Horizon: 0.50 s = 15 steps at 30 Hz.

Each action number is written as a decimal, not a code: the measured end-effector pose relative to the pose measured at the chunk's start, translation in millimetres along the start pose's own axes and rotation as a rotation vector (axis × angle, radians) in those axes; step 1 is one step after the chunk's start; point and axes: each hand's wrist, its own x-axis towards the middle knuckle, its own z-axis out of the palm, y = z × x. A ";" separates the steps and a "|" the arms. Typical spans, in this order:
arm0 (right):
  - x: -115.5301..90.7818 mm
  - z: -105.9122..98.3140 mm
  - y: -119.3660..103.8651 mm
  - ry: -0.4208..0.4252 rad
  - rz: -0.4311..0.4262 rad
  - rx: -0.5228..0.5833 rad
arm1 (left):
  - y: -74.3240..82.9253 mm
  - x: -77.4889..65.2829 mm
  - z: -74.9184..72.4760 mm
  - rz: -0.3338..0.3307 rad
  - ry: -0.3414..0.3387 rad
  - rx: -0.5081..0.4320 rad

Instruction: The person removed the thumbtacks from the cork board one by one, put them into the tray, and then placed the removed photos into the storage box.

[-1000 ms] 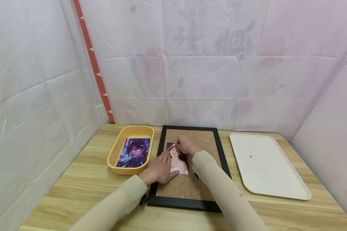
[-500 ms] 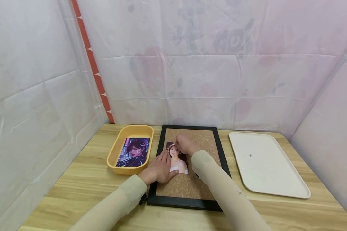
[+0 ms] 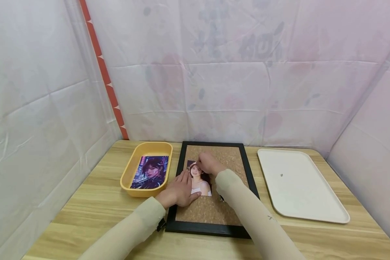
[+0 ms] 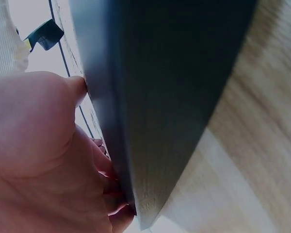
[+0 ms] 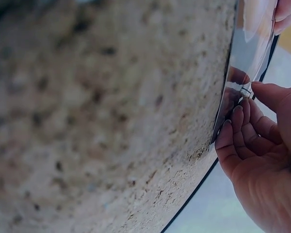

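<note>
A glossy portrait photo [image 3: 199, 184] of a person in a white top lies on the cork board [image 3: 198, 213] with a black frame. My left hand [image 3: 181, 189] rests flat over the photo's left edge, fingers extended and thumb at its lower edge; in the left wrist view the palm is beside the black frame edge [image 4: 150, 97]. At the photo's top, my right hand [image 3: 209, 163] has its fingers curled. The right wrist view shows thumb and fingertips pinching a thin pin [image 5: 245, 89] right at the photo's surface. Most of the pin is hidden by the fingers.
Left of the board stands a yellow tray [image 3: 126, 177] holding a purple-blue illustrated picture [image 3: 151, 172]. To the right lies a cream tray [image 3: 305, 195] with a tiny dark item [image 3: 281, 175] on it. The wooden table [image 3: 94, 202] backs onto cloth-covered walls.
</note>
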 end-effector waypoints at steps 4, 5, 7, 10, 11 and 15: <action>1.1 0.3 1.6 -0.004 -0.006 0.017 | -0.5 0.9 -0.3 0.001 -0.008 0.009; 1.3 0.1 1.9 -0.004 -0.008 0.017 | -0.5 0.9 -0.8 0.002 -0.010 0.013; 1.4 -0.4 2.2 -0.004 -0.014 0.017 | -0.6 0.9 -1.8 0.003 -0.013 0.023; 1.8 -1.2 2.5 -0.004 -0.022 0.012 | -0.3 0.4 -3.8 0.004 -0.020 0.030; 1.9 -1.3 2.5 -0.005 -0.023 0.009 | 0.0 0.0 -4.5 0.006 -0.029 0.032; 2.2 -0.6 2.4 -0.013 -0.019 -0.003 | 0.3 1.3 -4.7 -0.002 -0.040 0.031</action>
